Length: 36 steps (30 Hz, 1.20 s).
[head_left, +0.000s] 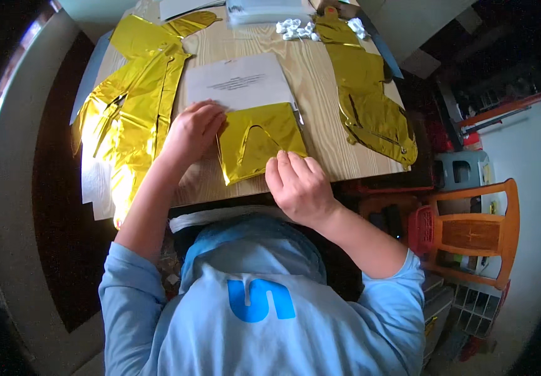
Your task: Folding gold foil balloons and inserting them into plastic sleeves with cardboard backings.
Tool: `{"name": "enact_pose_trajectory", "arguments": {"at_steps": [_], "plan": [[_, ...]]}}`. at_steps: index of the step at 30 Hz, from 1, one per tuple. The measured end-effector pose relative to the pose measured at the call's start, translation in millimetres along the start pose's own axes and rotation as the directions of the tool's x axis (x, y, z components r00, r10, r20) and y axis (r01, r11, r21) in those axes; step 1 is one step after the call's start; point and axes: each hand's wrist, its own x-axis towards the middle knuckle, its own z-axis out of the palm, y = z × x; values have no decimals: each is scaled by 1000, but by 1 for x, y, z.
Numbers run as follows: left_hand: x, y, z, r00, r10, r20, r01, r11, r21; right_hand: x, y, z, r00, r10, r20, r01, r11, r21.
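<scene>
A folded gold foil balloon point(263, 135) lies at the near edge of the table, creased into a flat, roughly square packet. Its far edge overlaps a white printed plastic bag point(242, 75). My left hand point(196, 128) is closed at the packet's upper left edge, fingers curled against the foil; the fingertips are partly hidden. At the lower right edge, my right hand point(297, 187) pinches the foil between thumb and bent fingers.
Unfolded gold foil balloons lie at the left point(136, 94) and right point(364, 81) of the wooden table point(311, 106). White ribbon bundles point(294, 29) and a stack of clear plastic bags point(264, 11) sit at the back. A wooden chair point(474, 232) stands to the right.
</scene>
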Motion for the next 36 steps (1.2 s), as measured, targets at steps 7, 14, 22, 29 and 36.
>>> {"name": "enact_pose_trajectory", "arguments": {"at_steps": [7, 14, 22, 29, 36], "plan": [[3, -3, -9, 955, -247, 166, 200, 945, 257, -7, 1, 3, 1000, -9, 26, 7, 998, 56], [-18, 17, -24, 971, -234, 52, 231, 971, 57, -8, -10, -7, 999, -6, 53, 1, 997, 83], [0, 36, -25, 853, -446, 270, 505, 837, -212, -12, -19, -2, 999, -32, 36, 28, 994, 106], [11, 31, -21, 849, -408, 334, 474, 869, -142, -11, -10, 0, 994, 86, 68, -100, 965, 241], [-6, 64, -47, 929, 67, 364, 13, 977, -213, -1, 5, -7, 993, 115, -16, -106, 952, 288]]}}
